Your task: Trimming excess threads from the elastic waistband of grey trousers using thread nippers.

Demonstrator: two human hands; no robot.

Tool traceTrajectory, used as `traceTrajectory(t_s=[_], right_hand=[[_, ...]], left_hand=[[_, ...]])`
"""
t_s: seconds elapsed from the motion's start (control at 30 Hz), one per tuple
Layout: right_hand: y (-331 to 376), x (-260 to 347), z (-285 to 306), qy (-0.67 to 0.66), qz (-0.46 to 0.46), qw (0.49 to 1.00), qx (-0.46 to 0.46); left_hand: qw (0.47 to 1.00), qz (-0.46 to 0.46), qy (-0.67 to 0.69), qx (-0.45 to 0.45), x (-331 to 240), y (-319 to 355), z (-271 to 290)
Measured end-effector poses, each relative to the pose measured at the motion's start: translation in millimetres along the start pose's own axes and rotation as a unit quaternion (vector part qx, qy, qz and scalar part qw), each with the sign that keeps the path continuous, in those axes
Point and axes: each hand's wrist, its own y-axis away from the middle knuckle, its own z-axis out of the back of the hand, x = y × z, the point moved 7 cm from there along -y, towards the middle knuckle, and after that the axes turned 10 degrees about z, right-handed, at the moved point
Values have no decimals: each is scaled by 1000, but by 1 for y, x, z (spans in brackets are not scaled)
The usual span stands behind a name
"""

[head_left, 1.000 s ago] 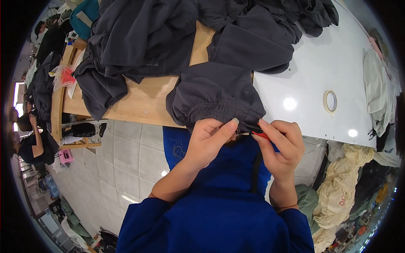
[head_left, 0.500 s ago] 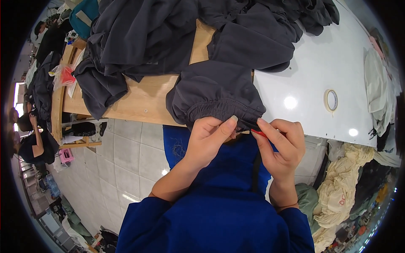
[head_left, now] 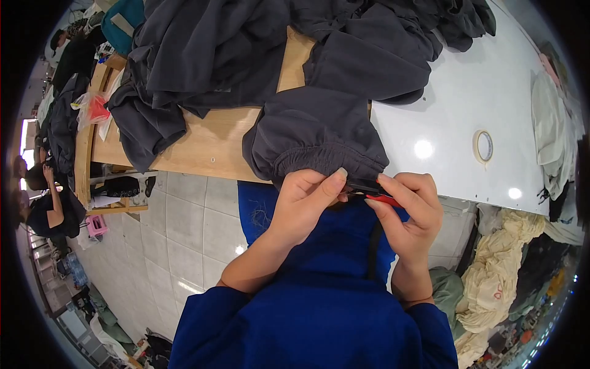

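Note:
A dark grey garment with a gathered, elasticated edge hangs over the near edge of the table. My left hand pinches that gathered edge between thumb and fingers. Close beside it, my right hand is closed on small thread snips with red and black parts. Their dark tip points left at the garment's edge, near my left thumb. Part of the snips is covered by my right fingers, and the exact contact with the cloth cannot be made out.
More dark grey garments are heaped across the wooden tabletop. A tape roll lies on the white board to the right. Cream cloth is piled at lower right. Another person sits far left, near a pink stool.
My right thumb and forefinger have spread a little apart, and more of the red snips shows between them. My left hand stays in place on the garment's edge.

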Motion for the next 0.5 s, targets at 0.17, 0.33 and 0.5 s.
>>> traceTrajectory(t_s=[0.17, 0.33, 0.5], right_hand=[[-1, 0, 7, -6, -14, 1000, -11], [-1, 3, 6, 40, 15, 999, 8], [-2, 5, 3, 62, 29, 998, 9]], left_hand=[[1000, 4, 20, 2, 0, -1, 1], [999, -10, 27, 16, -2, -2, -3], [1000, -2, 26, 17, 2, -2, -4]])
